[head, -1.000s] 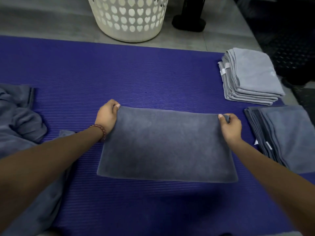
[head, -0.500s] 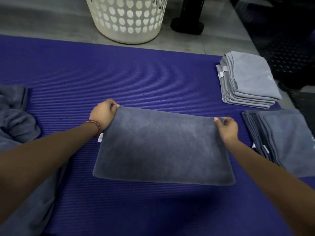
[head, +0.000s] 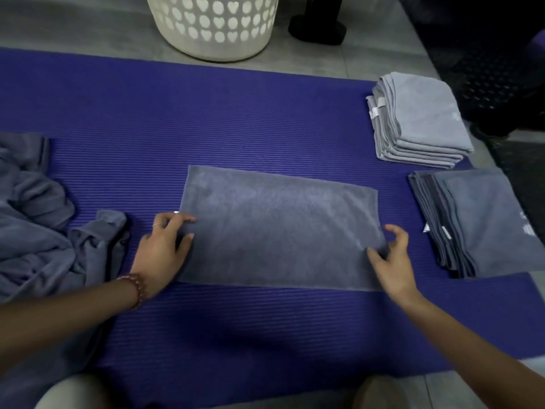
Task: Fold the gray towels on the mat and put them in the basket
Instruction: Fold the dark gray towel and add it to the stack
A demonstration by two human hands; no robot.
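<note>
Two hands meet the folded dark gray towel (head: 277, 231) on the ribbed purple mat (head: 236, 119): the left hand (head: 162, 252) lays loose fingers (head: 182, 221) on its left end, the right hand (head: 393, 261) curls at the right end, grip unclear. It looks soft and floppy, so hold both ends. Small white tags (head: 376, 109) on the light gray towel stack (head: 424, 119) are too tiny to read.

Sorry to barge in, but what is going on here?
A person is folding gray towels on a purple mat. The left hand and right hand sit at the short ends of a half-folded towel; whether they grip it is unclear. A light stack and a dark stack lie at right, an unfolded pile at left, the basket beyond.
</note>
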